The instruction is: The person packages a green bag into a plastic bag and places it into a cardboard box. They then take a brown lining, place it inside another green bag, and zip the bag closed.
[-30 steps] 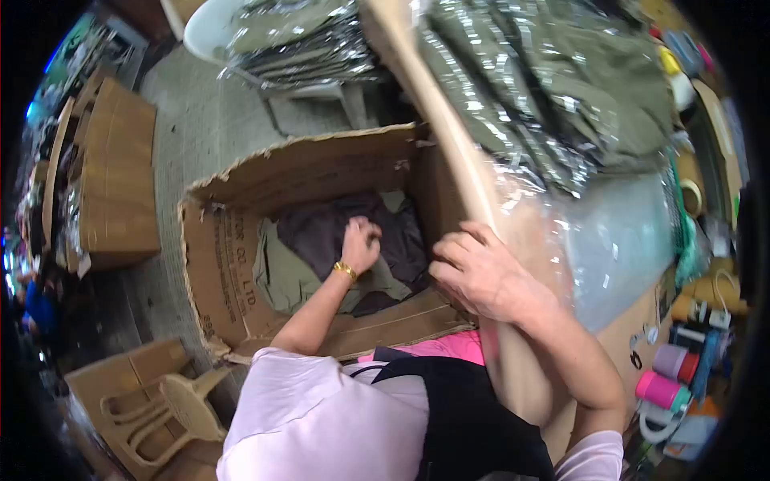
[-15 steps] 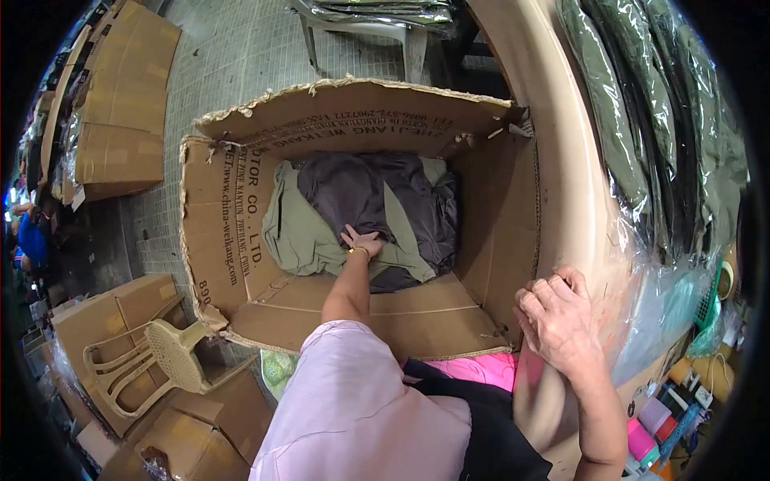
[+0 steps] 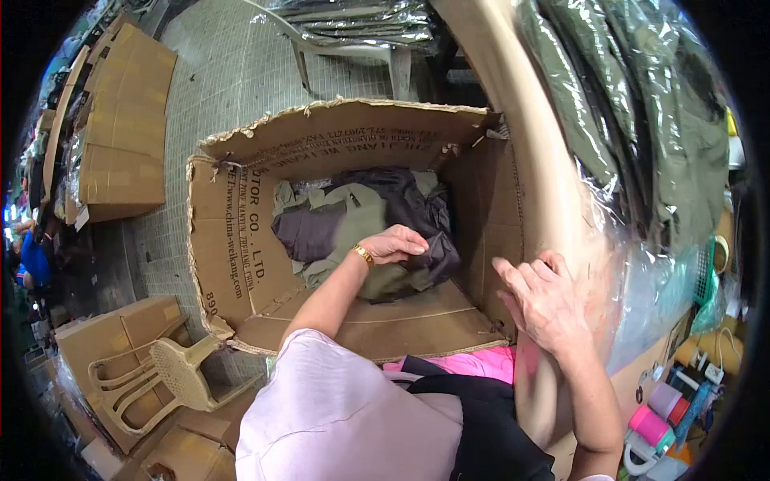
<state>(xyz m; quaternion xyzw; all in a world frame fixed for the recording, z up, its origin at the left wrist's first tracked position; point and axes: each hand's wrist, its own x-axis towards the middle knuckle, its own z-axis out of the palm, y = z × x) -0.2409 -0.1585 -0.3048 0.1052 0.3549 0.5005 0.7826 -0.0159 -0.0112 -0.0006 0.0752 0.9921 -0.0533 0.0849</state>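
Note:
An open cardboard box [image 3: 224, 232] with printed walls stands before me. Inside it lies a crumpled pile of clothing, an olive-green garment [image 3: 361, 212] with a dark lining and shiny dark cloth [image 3: 417, 196] beside it. My left hand [image 3: 395, 244], with a gold watch on the wrist, hangs over the pile. Its thumb and fingers are pinched together at the dark cloth; the exact grip is hard to see. My right hand [image 3: 545, 301] is raised by the box's right wall and the table edge, fingers loosely bent and apart, holding nothing.
At right, a pale table [image 3: 553, 152] carries olive garments in clear plastic [image 3: 682, 152]. A chair [image 3: 393, 68] at the back holds more wrapped garments. Beige plastic chair [image 3: 180, 373] and cardboard cartons [image 3: 124, 120] stand left. Pink cloth [image 3: 473, 365] lies before me.
My left hand has lifted and moved right, from flat on the garments to a pinch. The pile has shifted, its folds rearranged. My right hand has moved slightly left, its fingers less curled.

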